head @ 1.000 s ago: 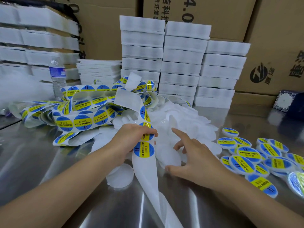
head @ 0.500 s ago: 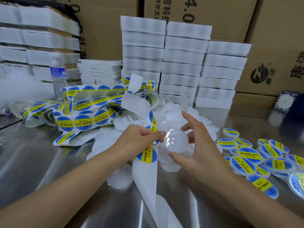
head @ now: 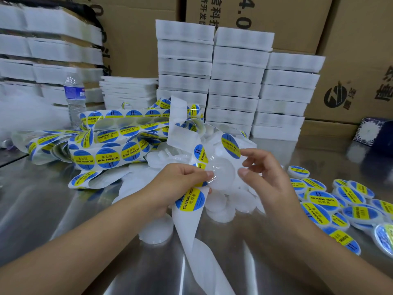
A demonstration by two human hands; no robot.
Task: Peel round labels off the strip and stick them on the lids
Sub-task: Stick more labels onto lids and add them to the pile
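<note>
My left hand (head: 180, 182) pinches a clear round lid (head: 223, 173) by its left edge, with the white label strip (head: 187, 228) running under its fingers. One blue-and-yellow label (head: 190, 200) sits on the strip just below that hand. My right hand (head: 270, 179) holds a peeled round label (head: 230, 145) by its edge at the fingertips, tilted just above the lid. Its thumb is close to the lid's right rim. Bare white lids (head: 221, 206) lie heaped under both hands.
Labelled lids (head: 323, 205) are spread on the steel table (head: 53, 209) at the right. Tangled label strip (head: 110, 141) is piled at the left, beside a water bottle (head: 74, 99). White foam stacks (head: 234, 86), cardboard boxes (head: 350, 60) and a blue patterned box (head: 374, 133) stand behind.
My right hand picked a clear lid from the heap and passed it to my left hand. It now holds a label peeled from the strip above that lid.
</note>
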